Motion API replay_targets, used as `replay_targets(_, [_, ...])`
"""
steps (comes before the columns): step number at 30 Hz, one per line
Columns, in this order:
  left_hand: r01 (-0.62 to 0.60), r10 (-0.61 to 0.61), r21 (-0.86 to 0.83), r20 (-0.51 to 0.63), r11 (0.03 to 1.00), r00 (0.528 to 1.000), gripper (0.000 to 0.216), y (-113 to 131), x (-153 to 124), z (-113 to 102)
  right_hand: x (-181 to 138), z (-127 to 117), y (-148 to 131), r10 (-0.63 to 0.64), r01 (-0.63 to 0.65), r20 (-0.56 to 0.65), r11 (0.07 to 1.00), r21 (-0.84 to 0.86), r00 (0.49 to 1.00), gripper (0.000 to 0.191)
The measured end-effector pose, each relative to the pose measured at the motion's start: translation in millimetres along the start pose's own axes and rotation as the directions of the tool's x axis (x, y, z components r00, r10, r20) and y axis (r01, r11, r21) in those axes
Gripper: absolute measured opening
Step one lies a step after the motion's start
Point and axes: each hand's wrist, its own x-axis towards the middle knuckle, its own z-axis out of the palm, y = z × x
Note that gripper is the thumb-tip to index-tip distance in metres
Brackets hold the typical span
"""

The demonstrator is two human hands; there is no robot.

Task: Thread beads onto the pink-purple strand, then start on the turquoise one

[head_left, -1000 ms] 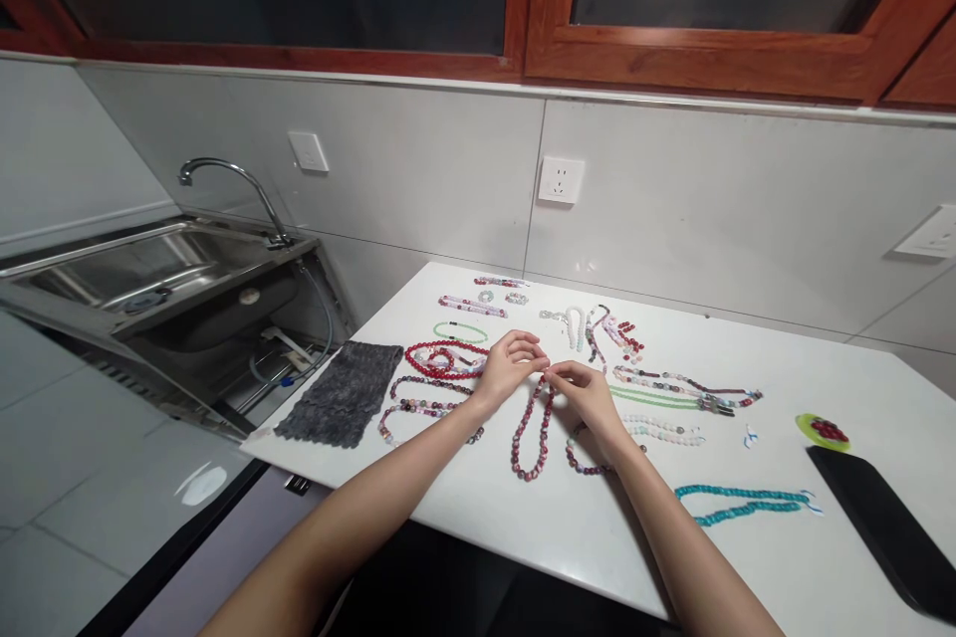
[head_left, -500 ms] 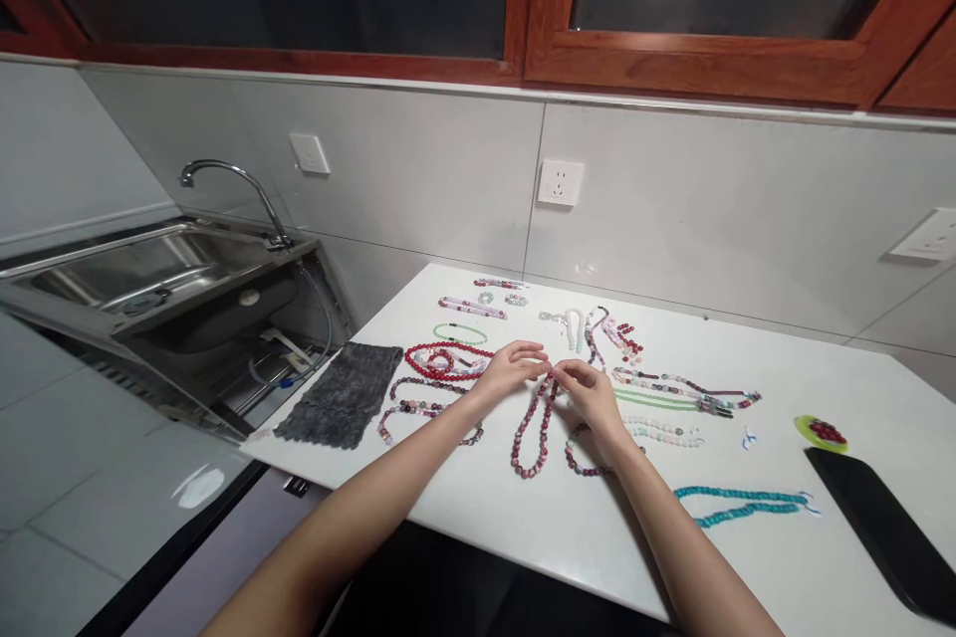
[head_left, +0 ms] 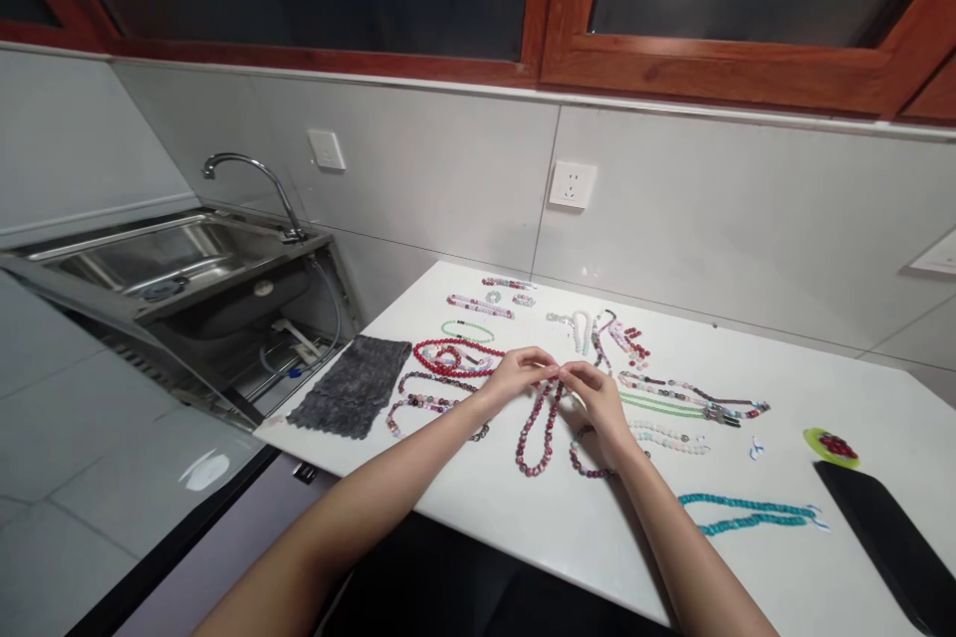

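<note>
l hand (head_left: 524, 373) & r hand (head_left: 599, 400) meet tip to tip, both pinching the top end of a dark-red bead strand (head_left: 521, 440); can't make out the cord betw. them. its loop drops just below the hands, lower part on the white countertop (head_left: 568, 528), prob. so the surface takes the weight & fingers only mind the ends. other strands lie apart either side, e.g. the turquoise bead strand (head_left: 747, 500) right of the r hand, prob. spaced vs tangling. containers: lime-green dish (head_left: 812, 439), well right of the r hand, w/ loose-looking red beads (head_left: 835, 445) in it; steel sink (head_left: 149, 259), far left of the l hand, shows a round drain (head_left: 165, 289).
</note>
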Motion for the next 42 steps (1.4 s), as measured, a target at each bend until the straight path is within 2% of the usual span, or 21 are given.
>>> replay_targets(4, [-0.08,0.08,0.198,0.008,0.977,0.997,0.03,3.1,-0.5,-0.2,0.2,1.0,2.9,-0.016,0.018,0.038,0.999,-0.05,0.999,0.028])
replay_targets(8, [-0.185,0.177,0.424,0.059,0.887,0.982,0.022,12.2,-6.3,0.2,-2.1,1.9,4.1,-0.114,0.123,0.052,0.964,-0.234,0.992,0.025])
replay_targets(13, [-0.202,0.186,0.534,0.084,0.821,0.979,0.023,14.3,-9.8,1.2,-2.3,-2.2,2.7,-0.245,0.249,0.065,0.873,-0.42,0.967,0.016])
replay_targets(16, [-0.179,0.164,0.551,0.077,0.815,0.983,0.016,9.7,-8.3,2.2,-2.9,-7.1,-0.5,-0.296,0.311,0.114,0.789,-0.529,0.948,0.016])
replay_targets(19, [-0.164,0.161,0.542,0.053,0.824,0.985,0.01,7.7,-7.4,3.1,-5.3,-10.7,-3.7,-0.286,0.334,0.179,0.717,-0.612,0.941,0.02])
replay_targets(23, [-0.175,0.179,0.523,0.042,0.834,0.983,0.009,11.9,-9.0,3.8,-8.0,-12.0,-6.0,-0.269,0.347,0.22,0.67,-0.656,0.937,0.022])
replay_targets(36, [-0.153,0.162,0.52,0.028,0.84,0.986,0.009,13.8,-11.4,8.9,-11.9,-11.2,-13.9,-0.228,0.32,0.225,0.67,-0.67,0.947,0.01])
replay_targets(42, [-0.115,0.091,0.451,0.074,0.885,0.993,0.01,11.0,-11.6,9.7,-11.6,-13.5,-8.4,-0.226,0.311,0.214,0.655,-0.689,0.95,0.008])
